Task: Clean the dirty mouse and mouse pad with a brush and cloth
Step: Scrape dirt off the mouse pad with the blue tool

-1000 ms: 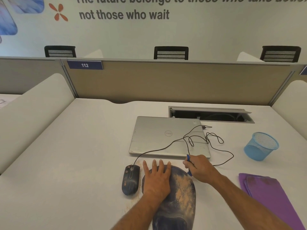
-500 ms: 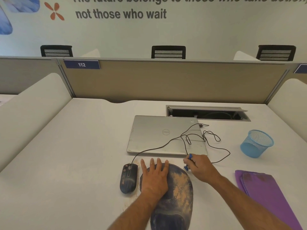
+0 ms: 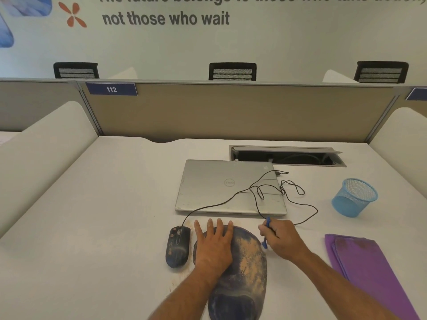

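Right grip curls round the blue brush at the dusty mouse pad edge, left hand flat on it beside the mouse, and a hard sweep could fling grit onto the laptop.

A pale wall fills the upper part of the frame, with grey lettering. Below it, three black chair backs stand behind a beige partition. The white surface occupies the lower half.
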